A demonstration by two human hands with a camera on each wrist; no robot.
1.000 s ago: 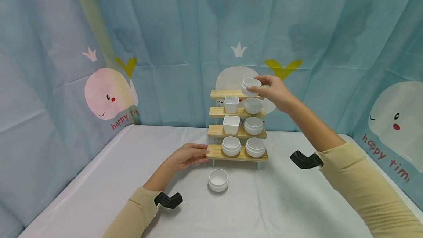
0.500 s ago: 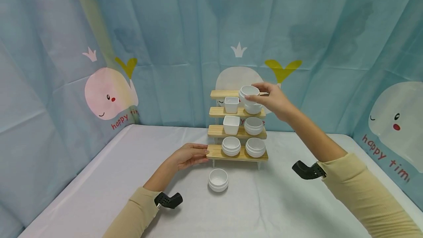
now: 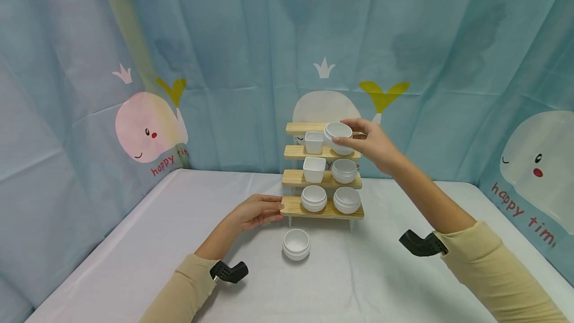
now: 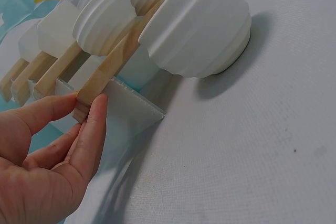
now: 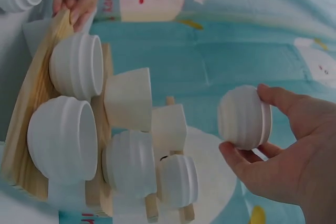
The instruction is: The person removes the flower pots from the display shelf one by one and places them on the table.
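My right hand [image 3: 344, 131] grips a white round bowl [image 3: 334, 128] by its rim, in the air just in front of the upper tiers of a four-tier wooden rack [image 3: 296, 207]. In the right wrist view the bowl [image 5: 245, 117] sits between thumb and fingers of that hand [image 5: 247, 121], apart from the rack [image 5: 31, 108]. My left hand [image 3: 269, 207] rests on the table, its straight fingers [image 4: 92, 129] touching the left end of the bottom shelf [image 4: 86, 103]. Another round bowl [image 3: 296, 243] stands on the table in front of the rack.
The rack holds two square cups [image 3: 314, 142] [image 3: 314, 169] on its left side and round bowls [image 3: 344, 170] [image 3: 313, 198] [image 3: 347, 199] lower down. The white table [image 3: 381, 283] is backed by a blue curtain with whale prints [image 3: 148, 128].
My right hand has brought the bowl down from above the top shelf to the level of the second tier, slightly left. The left hand has not moved.
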